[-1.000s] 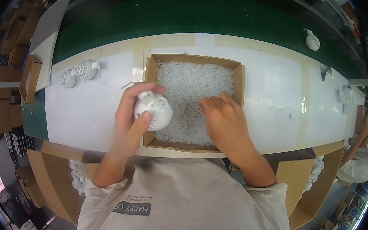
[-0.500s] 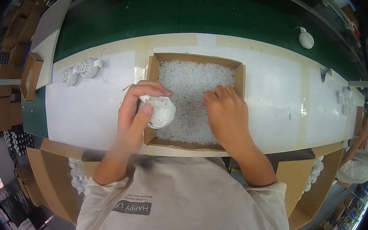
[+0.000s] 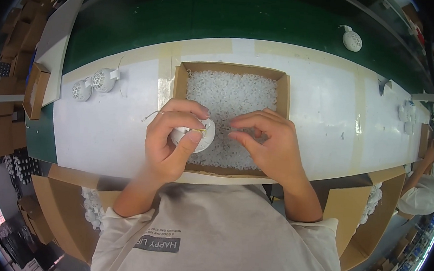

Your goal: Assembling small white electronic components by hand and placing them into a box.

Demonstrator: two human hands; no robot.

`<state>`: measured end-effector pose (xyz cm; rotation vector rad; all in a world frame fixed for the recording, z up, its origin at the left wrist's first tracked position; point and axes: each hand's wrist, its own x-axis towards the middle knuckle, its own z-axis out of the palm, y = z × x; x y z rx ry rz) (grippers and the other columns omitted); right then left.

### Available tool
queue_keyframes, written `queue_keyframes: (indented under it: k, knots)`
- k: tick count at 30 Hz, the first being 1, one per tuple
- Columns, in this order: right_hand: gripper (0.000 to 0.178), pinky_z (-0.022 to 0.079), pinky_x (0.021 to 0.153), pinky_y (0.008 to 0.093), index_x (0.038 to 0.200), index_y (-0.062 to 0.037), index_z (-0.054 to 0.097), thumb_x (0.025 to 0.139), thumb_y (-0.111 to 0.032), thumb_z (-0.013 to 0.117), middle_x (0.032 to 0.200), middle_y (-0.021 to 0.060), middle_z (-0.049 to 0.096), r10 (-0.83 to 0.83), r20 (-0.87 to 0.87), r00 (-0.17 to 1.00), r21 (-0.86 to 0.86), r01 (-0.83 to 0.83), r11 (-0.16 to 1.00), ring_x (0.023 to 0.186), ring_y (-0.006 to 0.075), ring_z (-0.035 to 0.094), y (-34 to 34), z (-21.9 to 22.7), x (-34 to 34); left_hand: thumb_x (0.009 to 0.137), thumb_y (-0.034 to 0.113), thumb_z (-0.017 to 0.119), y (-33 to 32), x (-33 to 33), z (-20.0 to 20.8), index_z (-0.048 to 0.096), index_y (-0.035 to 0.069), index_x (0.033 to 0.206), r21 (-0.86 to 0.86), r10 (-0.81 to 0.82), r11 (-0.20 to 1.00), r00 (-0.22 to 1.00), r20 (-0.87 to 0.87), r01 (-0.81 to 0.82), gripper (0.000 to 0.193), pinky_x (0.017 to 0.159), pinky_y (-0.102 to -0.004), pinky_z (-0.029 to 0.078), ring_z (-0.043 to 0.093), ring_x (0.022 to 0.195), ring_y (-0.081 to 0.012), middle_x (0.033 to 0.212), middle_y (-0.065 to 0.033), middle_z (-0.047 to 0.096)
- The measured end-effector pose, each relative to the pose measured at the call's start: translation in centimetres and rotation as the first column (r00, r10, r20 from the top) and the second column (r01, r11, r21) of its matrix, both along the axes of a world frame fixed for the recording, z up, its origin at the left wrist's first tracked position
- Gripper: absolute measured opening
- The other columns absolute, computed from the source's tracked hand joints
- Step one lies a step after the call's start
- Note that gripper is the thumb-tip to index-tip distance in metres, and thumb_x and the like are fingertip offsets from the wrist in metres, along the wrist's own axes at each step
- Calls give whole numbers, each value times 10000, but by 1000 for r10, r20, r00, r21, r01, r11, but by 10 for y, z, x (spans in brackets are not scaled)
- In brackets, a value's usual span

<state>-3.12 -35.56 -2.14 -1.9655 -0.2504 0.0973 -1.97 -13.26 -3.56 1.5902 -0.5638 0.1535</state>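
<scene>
My left hand (image 3: 172, 139) is wrapped round a white ball-shaped housing (image 3: 207, 137), above the left edge of a shallow cardboard box. A thin yellowish wire (image 3: 199, 130) shows on the ball near my thumb, and a pale cord end (image 3: 149, 117) sticks out behind the hand. The cardboard box (image 3: 284, 89) holds a mass of small translucent rings (image 3: 231, 92). Over its right half, my right hand (image 3: 268, 143) has thumb and forefinger brought close together, pointing at the ball. Whatever sits between those fingertips is too small to make out.
Two white latticed balls (image 3: 103, 80) with cords lie on the white table (image 3: 122, 142) at left. Another ball (image 3: 352, 40) rests on the green belt (image 3: 213, 15) behind. Open cartons (image 3: 63, 209) flank me below the table edge. A co-worker (image 3: 420, 191) sits at far right.
My right hand has lifted from the rings and turned toward the ball. My left hand has turned the ball, showing the wire, and shifted slightly right. The ball on the belt has moved left.
</scene>
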Motion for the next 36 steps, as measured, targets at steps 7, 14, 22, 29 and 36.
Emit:
queue_keyframes:
  k: [7, 14, 22, 29, 36]
  knots:
    - [207, 408, 609, 202, 967, 4, 741, 778, 82, 770, 923, 61, 703, 53, -289, 956, 434, 82, 897, 752, 57, 529, 4, 12, -7, 894, 54, 671, -17, -3, 6, 658, 27, 989, -125, 11, 992, 1000, -15, -13, 100, 899, -411, 498, 620, 1013, -302, 1054, -169, 631]
    - [239, 432, 677, 202, 1018, 19, 729, 795, 100, 761, 960, 74, 656, 156, -199, 968, 512, -33, 859, 775, 70, 544, 12, 2, -8, 853, 33, 703, -17, -5, -1, 695, 37, 990, -45, 20, 999, 1000, 22, -19, 137, 912, -437, 499, 612, 1031, -320, 1042, -159, 628]
    - [228, 474, 723, 237, 1046, 38, 713, 831, 115, 718, 1019, 131, 668, 166, -244, 955, 764, 84, 639, 831, 113, 584, 15, -1, -12, 813, 21, 725, -13, -5, -2, 709, 51, 988, 90, 63, 993, 988, 141, -76, 178, 896, -427, 503, 612, 1026, -329, 1044, -160, 632]
    - [272, 461, 701, 251, 1059, 29, 724, 793, 73, 760, 980, 98, 708, 15, 185, 983, 339, -79, 937, 838, 131, 599, 12, 5, -7, 793, 29, 738, -15, -8, -5, 651, 39, 1111, 228, 92, 963, 972, 216, -142, 329, 846, -400, 514, 630, 975, -337, 1039, -177, 639]
    - [209, 460, 708, 273, 967, 23, 752, 765, 68, 774, 910, 82, 721, -16, -18, 1000, 389, 22, 921, 816, 144, 590, 12, 19, -9, 739, 98, 806, -13, -9, 9, 515, -5, 1322, 328, 12, 943, 991, 132, -55, 659, 814, -390, 523, 646, 922, -342, 1031, -195, 646]
